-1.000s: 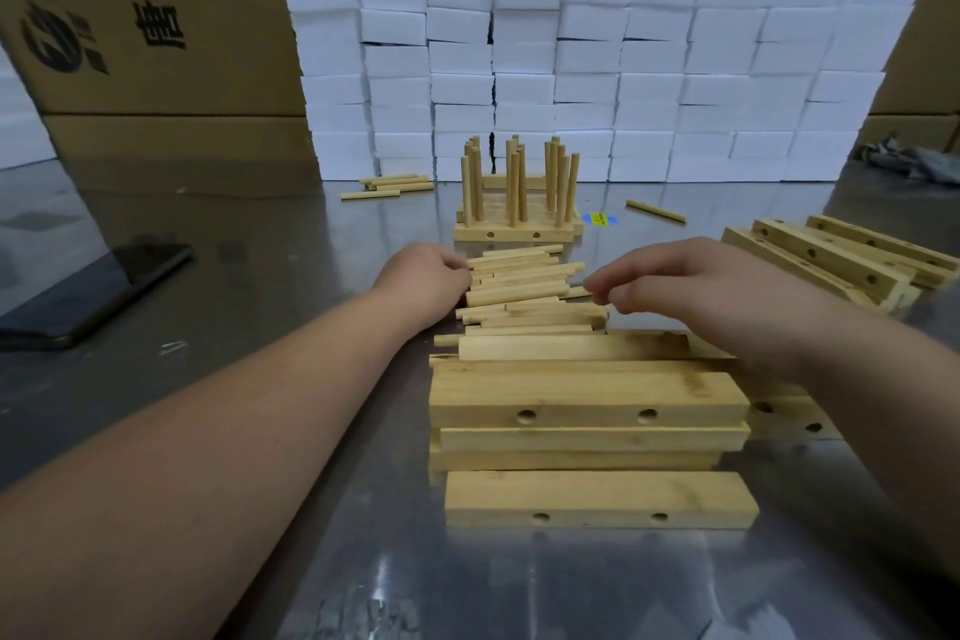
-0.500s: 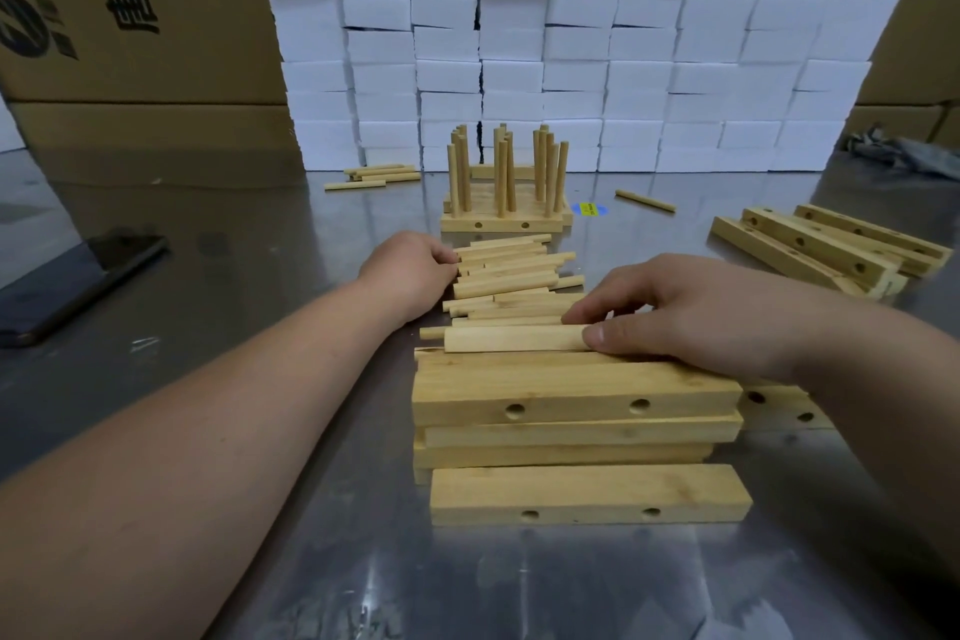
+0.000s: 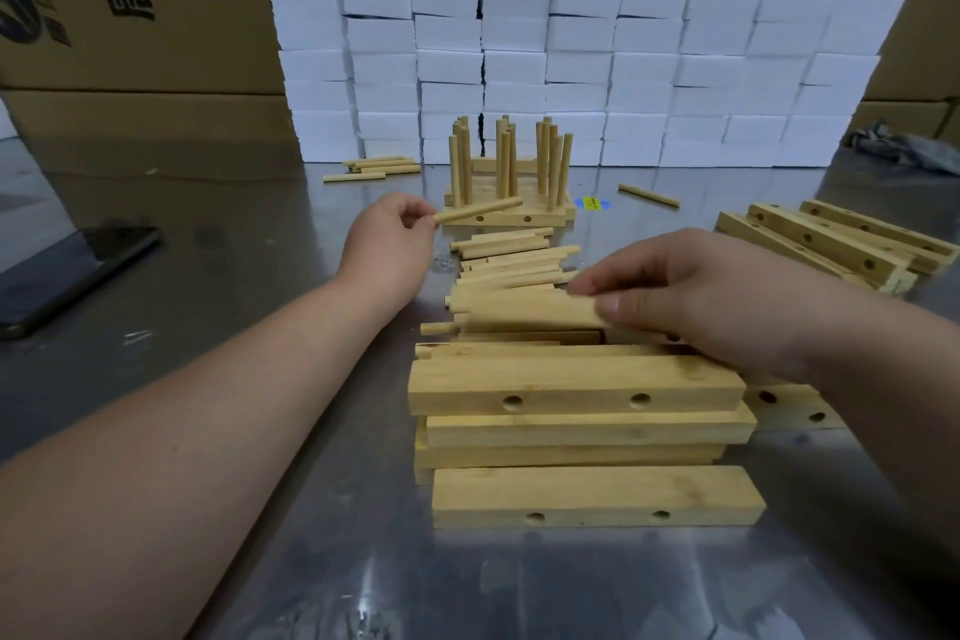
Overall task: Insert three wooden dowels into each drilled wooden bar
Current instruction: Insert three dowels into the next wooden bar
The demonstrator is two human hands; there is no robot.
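My left hand (image 3: 387, 244) pinches one wooden dowel (image 3: 480, 210) by its left end, lifted above the loose pile of dowels (image 3: 511, 257). My right hand (image 3: 691, 291) grips a wooden bar (image 3: 524, 312) at its right end, raised a little over the stack of drilled bars (image 3: 576, 387) in front of me. Behind the pile stand finished bars with upright dowels (image 3: 509, 166).
More drilled bars (image 3: 831, 239) lie at the right. A dark phone (image 3: 62, 265) lies at the left. A few dowels (image 3: 376, 166) and a single dowel (image 3: 649, 195) lie near the wall of white foam blocks (image 3: 571, 31). Cardboard boxes (image 3: 130, 16) stand at the back left.
My left hand has come up off the pile with one dowel pinched. My right hand moved from the dowels onto a bar and has lifted it off the stack.
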